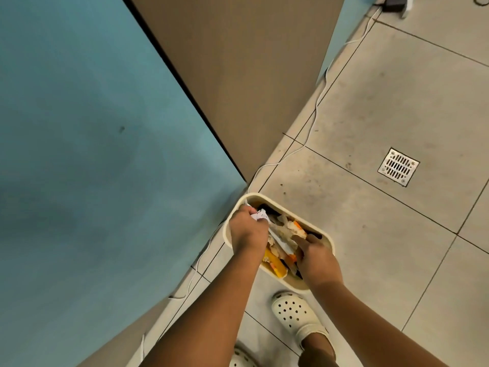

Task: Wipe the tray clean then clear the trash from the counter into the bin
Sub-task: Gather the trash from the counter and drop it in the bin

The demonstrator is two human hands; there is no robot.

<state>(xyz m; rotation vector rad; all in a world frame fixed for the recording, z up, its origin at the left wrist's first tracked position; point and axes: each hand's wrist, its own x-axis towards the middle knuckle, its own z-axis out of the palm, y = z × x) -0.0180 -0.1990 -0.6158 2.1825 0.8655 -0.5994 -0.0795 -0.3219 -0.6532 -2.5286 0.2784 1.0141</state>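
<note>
Two hands over the bin

Our left hand [247, 229] clutches crumpled white paper [260, 215]; our right hand [316, 254] presses down among wrappers, grasp unclear. Both sit inside the cream, round-cornered bin [326, 238] on the tiled floor [383, 102]. We judge light scraps could spring over the rim. No tray shows.

Trash [284, 234] fills the bin [326, 238], apparently to its rim; open floor [383, 234] lies to its right.
</note>
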